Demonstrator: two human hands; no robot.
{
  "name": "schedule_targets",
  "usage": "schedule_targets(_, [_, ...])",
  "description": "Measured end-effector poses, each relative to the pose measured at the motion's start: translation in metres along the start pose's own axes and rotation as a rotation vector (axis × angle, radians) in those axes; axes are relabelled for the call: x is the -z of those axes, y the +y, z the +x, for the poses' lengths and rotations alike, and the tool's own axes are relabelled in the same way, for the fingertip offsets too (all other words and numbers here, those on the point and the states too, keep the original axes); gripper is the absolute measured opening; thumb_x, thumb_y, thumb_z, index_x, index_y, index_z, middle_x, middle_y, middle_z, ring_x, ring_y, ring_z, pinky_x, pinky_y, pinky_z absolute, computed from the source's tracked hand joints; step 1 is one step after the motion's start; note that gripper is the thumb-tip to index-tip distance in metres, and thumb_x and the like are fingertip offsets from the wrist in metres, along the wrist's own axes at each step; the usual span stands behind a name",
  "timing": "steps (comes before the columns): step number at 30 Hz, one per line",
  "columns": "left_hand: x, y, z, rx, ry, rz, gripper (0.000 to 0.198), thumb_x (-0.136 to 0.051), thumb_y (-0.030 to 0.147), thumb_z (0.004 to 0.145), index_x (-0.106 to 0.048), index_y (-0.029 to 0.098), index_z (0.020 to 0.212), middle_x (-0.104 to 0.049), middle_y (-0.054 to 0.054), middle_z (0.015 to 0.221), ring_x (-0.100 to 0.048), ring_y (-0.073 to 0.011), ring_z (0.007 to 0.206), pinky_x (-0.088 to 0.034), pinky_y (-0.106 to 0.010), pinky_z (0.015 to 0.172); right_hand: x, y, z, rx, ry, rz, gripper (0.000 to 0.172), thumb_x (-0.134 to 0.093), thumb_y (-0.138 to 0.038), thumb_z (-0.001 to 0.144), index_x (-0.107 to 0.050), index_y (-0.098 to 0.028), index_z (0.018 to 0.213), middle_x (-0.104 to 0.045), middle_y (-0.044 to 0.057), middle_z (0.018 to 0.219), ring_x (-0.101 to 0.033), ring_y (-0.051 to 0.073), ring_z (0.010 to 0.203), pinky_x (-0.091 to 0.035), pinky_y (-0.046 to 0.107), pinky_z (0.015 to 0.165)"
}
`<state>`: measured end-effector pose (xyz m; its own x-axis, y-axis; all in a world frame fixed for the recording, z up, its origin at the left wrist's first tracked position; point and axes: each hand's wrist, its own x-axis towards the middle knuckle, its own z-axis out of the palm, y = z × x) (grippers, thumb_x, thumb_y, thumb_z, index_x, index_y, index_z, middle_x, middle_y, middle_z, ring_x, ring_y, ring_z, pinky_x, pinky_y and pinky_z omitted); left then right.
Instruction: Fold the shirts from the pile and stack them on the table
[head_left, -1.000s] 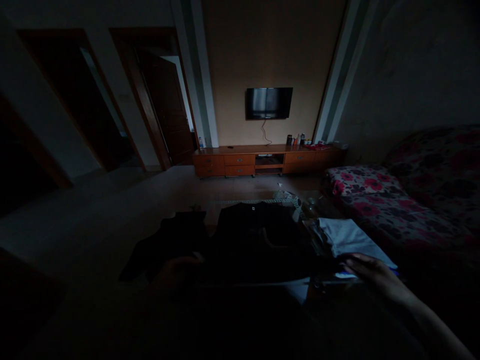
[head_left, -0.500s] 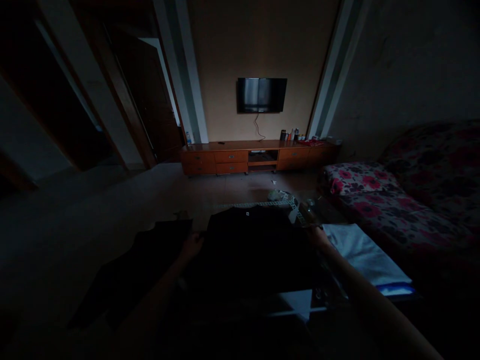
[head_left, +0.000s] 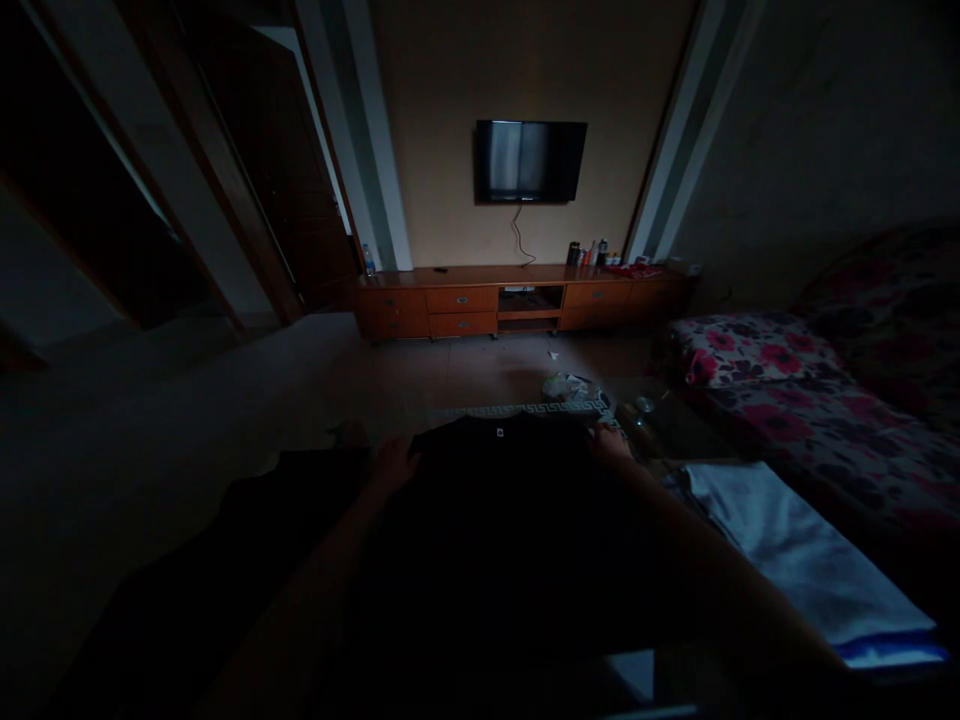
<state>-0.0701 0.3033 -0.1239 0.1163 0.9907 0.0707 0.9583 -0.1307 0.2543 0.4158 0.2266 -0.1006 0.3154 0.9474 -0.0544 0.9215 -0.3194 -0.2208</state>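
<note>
A black shirt (head_left: 510, 530) lies spread over a glass-topped table, its neckline at the far side with a small pale label. At its left shoulder my left hand (head_left: 394, 462) is closed on the cloth. My right hand (head_left: 611, 443) pinches the right shoulder edge. The dim light hides most of my fingers and the shirt's folds. Left of my left forearm lies another dark garment (head_left: 255, 520). A folded light-coloured garment (head_left: 795, 550) with a blue edge rests to the right of my right forearm.
Past the shirt, the table's patterned border (head_left: 525, 409) shows, with a plastic bag (head_left: 570, 388) near it. A small glass object (head_left: 643, 406) is at the right. A floral sofa (head_left: 817, 400) stands right; a wooden TV cabinet (head_left: 465, 300) lines the far wall under a television (head_left: 529, 162).
Both hands have moved up to the shirt's shoulders, the right one also slightly left. The view has shifted, bringing the shirt and the folded light garment larger and lower.
</note>
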Motion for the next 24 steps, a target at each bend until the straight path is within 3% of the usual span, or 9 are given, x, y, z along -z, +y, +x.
schedule_targets(4, [-0.021,0.005,0.032,0.027,0.037,-0.060,0.055,-0.055,0.032,0.096,-0.045,0.008,0.145,-0.054,-0.025,0.146,-0.049,-0.0334,0.138,-0.039,-0.043,0.111,-0.025,-0.019,0.041,0.084,0.002,0.014,0.063,-0.060,-0.028,0.091,-0.045,-0.017,0.152,-0.055,0.020,0.146,-0.052,0.033,0.131,-0.042,0.041,0.106])
schedule_targets(7, [-0.027,0.008,0.045,0.032,0.064,-0.111,0.053,-0.059,0.026,0.093,-0.049,0.009,0.143,-0.056,-0.024,0.143,-0.049,-0.0330,0.137,-0.041,-0.044,0.109,-0.034,-0.026,0.055,0.105,0.017,0.027,0.070,-0.062,-0.024,0.085,-0.045,-0.020,0.153,-0.060,0.021,0.139,-0.058,0.034,0.122,-0.046,0.046,0.101])
schedule_targets(10, [-0.018,0.012,0.050,-0.029,0.080,-0.169,0.038,-0.060,0.018,0.089,-0.063,0.016,0.127,-0.066,-0.016,0.130,-0.057,-0.0280,0.128,-0.043,-0.041,0.108,-0.023,-0.026,0.054,0.156,0.052,0.059,0.057,-0.057,-0.017,0.085,-0.057,-0.019,0.142,-0.066,0.018,0.125,-0.062,0.031,0.113,-0.048,0.044,0.099])
schedule_targets(13, [0.007,0.015,0.040,-0.115,0.133,-0.239,0.028,-0.055,0.019,0.092,-0.069,0.020,0.116,-0.067,-0.011,0.123,-0.060,-0.0230,0.122,-0.045,-0.037,0.107,0.005,-0.018,0.035,0.260,0.114,0.108,0.038,-0.053,-0.018,0.088,-0.067,-0.015,0.124,-0.065,0.016,0.121,-0.061,0.026,0.115,-0.047,0.037,0.103])
schedule_targets(17, [0.045,0.009,-0.007,-0.301,0.235,-0.447,0.023,-0.054,0.024,0.089,-0.068,0.022,0.108,-0.067,-0.006,0.113,-0.064,-0.0209,0.109,-0.050,-0.037,0.100,0.037,0.006,-0.026,0.442,0.303,0.257,0.026,-0.049,-0.025,0.094,-0.065,-0.016,0.111,-0.063,0.014,0.116,-0.061,0.024,0.109,-0.050,0.036,0.099])
schedule_targets(20, [0.062,-0.006,-0.065,-0.398,0.193,-0.480,0.020,-0.054,0.026,0.088,-0.065,0.023,0.105,-0.068,-0.004,0.108,-0.064,-0.0211,0.104,-0.051,-0.037,0.098,0.037,0.034,-0.090,0.558,0.435,0.361,0.019,-0.051,-0.029,0.094,-0.062,-0.020,0.106,-0.065,0.011,0.107,-0.062,0.026,0.101,-0.052,0.041,0.093])
schedule_targets(22, [0.063,-0.019,-0.105,-0.449,0.155,-0.413,0.019,-0.053,0.023,0.088,-0.064,0.023,0.104,-0.068,-0.006,0.110,-0.063,-0.0226,0.107,-0.050,-0.040,0.099,0.026,0.052,-0.133,0.548,0.413,0.311,0.018,-0.051,-0.029,0.093,-0.062,-0.021,0.105,-0.065,0.012,0.109,-0.062,0.028,0.104,-0.051,0.045,0.095])
schedule_targets(24, [0.057,-0.028,-0.139,-0.477,0.088,-0.291,0.021,-0.051,0.017,0.084,-0.063,0.023,0.101,-0.068,-0.007,0.109,-0.062,-0.0238,0.109,-0.048,-0.042,0.101,0.012,0.065,-0.169,0.526,0.297,0.215,0.021,-0.051,-0.028,0.090,-0.065,-0.022,0.104,-0.067,0.014,0.111,-0.062,0.031,0.108,-0.049,0.050,0.099])
